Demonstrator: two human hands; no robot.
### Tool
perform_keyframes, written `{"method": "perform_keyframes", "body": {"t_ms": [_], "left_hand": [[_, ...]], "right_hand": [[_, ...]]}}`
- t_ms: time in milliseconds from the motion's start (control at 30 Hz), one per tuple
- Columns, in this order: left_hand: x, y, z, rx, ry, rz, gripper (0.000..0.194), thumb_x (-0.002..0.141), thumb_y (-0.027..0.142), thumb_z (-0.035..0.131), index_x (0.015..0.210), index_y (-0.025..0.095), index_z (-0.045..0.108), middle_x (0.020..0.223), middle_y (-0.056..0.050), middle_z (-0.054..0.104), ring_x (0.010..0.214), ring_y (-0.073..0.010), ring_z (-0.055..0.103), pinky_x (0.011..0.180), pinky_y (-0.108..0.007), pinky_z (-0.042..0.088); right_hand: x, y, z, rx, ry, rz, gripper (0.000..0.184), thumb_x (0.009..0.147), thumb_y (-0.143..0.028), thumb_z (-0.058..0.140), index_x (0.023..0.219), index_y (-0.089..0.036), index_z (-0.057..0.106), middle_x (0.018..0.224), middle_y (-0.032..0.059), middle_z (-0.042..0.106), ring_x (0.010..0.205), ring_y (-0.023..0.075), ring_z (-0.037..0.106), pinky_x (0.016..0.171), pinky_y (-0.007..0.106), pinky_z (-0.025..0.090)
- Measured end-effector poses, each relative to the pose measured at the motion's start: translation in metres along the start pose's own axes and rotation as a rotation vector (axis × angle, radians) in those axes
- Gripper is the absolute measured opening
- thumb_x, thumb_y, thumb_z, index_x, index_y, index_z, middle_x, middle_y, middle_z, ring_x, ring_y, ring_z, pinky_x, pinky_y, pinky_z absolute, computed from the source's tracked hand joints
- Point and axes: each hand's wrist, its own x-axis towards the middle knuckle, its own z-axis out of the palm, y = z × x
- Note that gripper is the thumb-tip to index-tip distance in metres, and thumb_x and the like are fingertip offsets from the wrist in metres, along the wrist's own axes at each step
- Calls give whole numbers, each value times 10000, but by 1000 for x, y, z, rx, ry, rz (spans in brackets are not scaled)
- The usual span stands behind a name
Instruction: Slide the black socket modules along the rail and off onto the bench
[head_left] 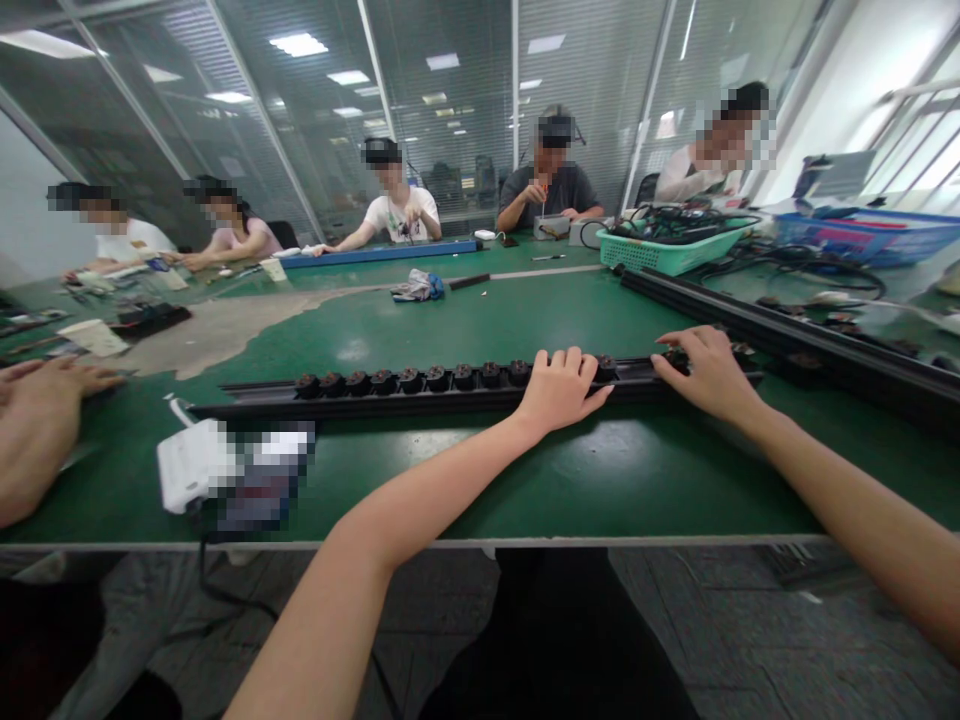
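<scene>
workshop or assembly room, long green worktable [525,490], seated workers, basket of cables [675,240], glass partition walls [450,90]

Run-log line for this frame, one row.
left hand: on black rail | right hand: at rail's right end | round black parts: row in rail

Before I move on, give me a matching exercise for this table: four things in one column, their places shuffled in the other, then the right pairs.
1. left hand
2. right hand
3. white box
4. green basket

A. near the table's front edge
B. across the row of round black parts
C. beyond the hands, heaped with dark cables
D. toward the right end of the long black rail

Pairs: 1-B, 2-D, 3-A, 4-C
</scene>
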Motion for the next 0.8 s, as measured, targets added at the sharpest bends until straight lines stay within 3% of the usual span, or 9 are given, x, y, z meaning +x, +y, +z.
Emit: {"method": "perform_keyframes", "body": {"t_ms": [100,233,800], "left_hand": [[0,0,-1,2,-4,5,598,1029,556,236,1185,120,615,1121,-183,628,959,-292,588,831,-414,352],[0,1,-2,2,-8,-3,589,1028,550,248,1195,120,614,1132,-189,630,964,-296,588,835,-419,356],[1,1,1,3,6,7,597,1028,556,246,1185,108,607,1113,-176,620,948,-299,584,824,-422,349]], "right_hand": [[-2,1,-2,-90,30,69,491,876,-581,499,1092,-181,685,1079,181,629,1093,372,546,948,551,408],[-3,-3,-6,-100,-58,85,460,904,-602,453,1036,-218,668,1000,134,693,1010,362,585,911,560,388],[2,-1,-12,-17,-98,148,380,868,-554,523,911,-228,715,806,86,706,767,269,632,753,411,410]]}}
